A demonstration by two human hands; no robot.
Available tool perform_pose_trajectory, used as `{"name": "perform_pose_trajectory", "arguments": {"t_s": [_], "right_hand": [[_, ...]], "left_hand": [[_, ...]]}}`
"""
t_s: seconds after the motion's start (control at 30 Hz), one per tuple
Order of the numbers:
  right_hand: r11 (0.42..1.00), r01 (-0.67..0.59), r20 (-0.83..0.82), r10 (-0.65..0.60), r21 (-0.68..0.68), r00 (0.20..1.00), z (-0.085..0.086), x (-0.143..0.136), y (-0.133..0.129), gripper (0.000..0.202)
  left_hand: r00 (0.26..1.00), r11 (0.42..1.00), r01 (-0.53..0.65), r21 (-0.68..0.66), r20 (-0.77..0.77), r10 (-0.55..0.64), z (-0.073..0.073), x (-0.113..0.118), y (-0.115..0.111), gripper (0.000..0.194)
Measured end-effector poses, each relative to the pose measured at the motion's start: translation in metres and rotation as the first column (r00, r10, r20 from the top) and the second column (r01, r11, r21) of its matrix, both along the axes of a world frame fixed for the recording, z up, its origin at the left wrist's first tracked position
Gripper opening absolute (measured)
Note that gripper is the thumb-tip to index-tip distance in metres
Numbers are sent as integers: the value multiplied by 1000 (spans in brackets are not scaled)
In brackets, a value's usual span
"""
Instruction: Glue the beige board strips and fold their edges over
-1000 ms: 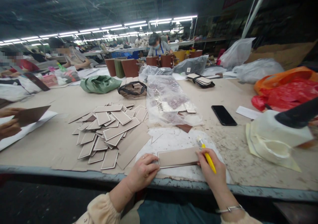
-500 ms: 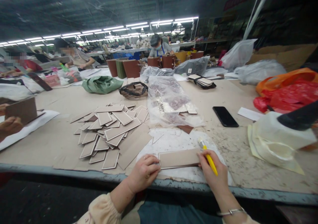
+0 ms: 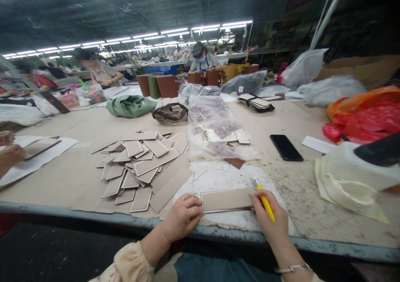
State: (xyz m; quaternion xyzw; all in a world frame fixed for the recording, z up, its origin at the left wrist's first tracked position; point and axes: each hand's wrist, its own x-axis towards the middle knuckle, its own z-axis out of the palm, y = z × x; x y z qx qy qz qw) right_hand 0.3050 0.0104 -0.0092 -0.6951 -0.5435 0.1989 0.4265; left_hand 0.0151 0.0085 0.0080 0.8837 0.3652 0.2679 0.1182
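The right hand [image 3: 277, 218] grips a yellow-handled brush [image 3: 266, 207], fingertips touching the right end of a beige strip [image 3: 227, 200]; the left hand [image 3: 183, 216] pinches its left end. Equally near both, the strip stretches lengthwise between them over white paper [image 3: 225, 175].

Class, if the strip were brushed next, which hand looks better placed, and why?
Likely the right hand: it holds the yellow brush at the strip's right end. The left hand, at the left end, shows no tool.

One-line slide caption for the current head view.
Left hand and right hand hold a beige strip, yellow brush in the right.
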Motion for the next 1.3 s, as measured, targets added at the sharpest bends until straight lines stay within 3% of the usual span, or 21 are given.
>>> {"name": "perform_pose_trajectory", "arguments": {"t_s": [0.4, 0.77, 0.9, 1.3], "right_hand": [[1000, 14, -14, -14, 21, 1000, 9, -6, -2, 23], [997, -47, 48, 44, 57, 998, -2, -1, 1, 25], [994, -68, 118, 58, 86, 991, 1, -1, 0, 23], [986, -85, 129, 66, 145, 989, 12, -6, 0, 23]], "left_hand": [[997, 1000, -5, 20, -73, 6, -5, -3, 0, 15], [997, 999, 2, 48, -75, 2, -6, -2, 2, 15], [997, 999, 3, 47, -76, 1, -4, -1, 2, 15], [999, 1000, -22, 10, -45, 23, -1, 1, 0, 17]]}}
